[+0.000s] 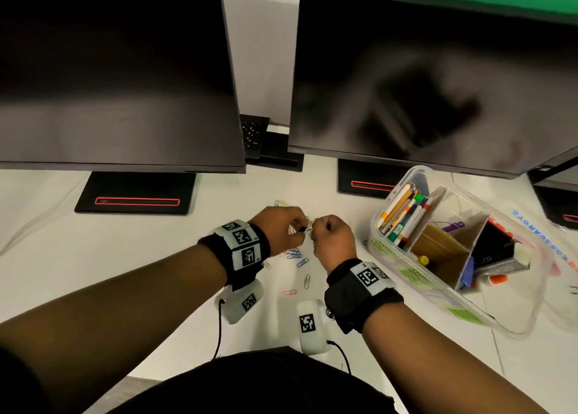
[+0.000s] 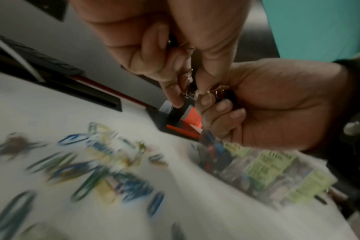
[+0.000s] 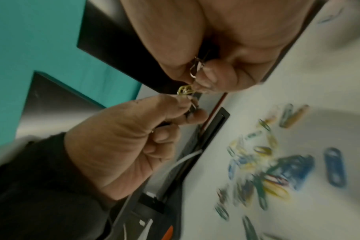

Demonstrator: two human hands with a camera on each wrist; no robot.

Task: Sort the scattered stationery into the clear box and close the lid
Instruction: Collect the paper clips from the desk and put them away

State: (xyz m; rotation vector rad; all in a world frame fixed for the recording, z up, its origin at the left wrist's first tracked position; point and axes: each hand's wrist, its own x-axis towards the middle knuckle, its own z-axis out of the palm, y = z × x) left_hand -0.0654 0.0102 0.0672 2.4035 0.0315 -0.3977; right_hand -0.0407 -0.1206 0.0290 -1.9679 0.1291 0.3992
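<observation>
Both hands meet above the white desk [image 1: 125, 257]. My left hand [image 1: 301, 227] and right hand [image 1: 315, 229] each pinch a small bunch of metal clips [image 1: 308, 226] between fingertips and thumb. In the left wrist view, the left hand [image 2: 181, 92] and the right hand [image 2: 214, 99] hold the clips [image 2: 189, 81]. In the right wrist view, gold wire clips [image 3: 185, 91] sit between the right hand [image 3: 199, 79] and the left hand [image 3: 188, 105]. Coloured paper clips [image 1: 294, 254] lie scattered under the hands. The clear box [image 1: 416, 276] stands open at the right, with pens [image 1: 403, 216] in its left compartment.
Two dark monitors [image 1: 119, 69] [image 1: 438, 69] hang over the back of the desk on black stands [image 1: 137, 194]. A keyboard [image 1: 253, 132] leans between them. The clear lid [image 1: 544, 235] lies right of the box. More paper clips [image 2: 105, 162] [image 3: 277, 170] show blurred in the wrist views.
</observation>
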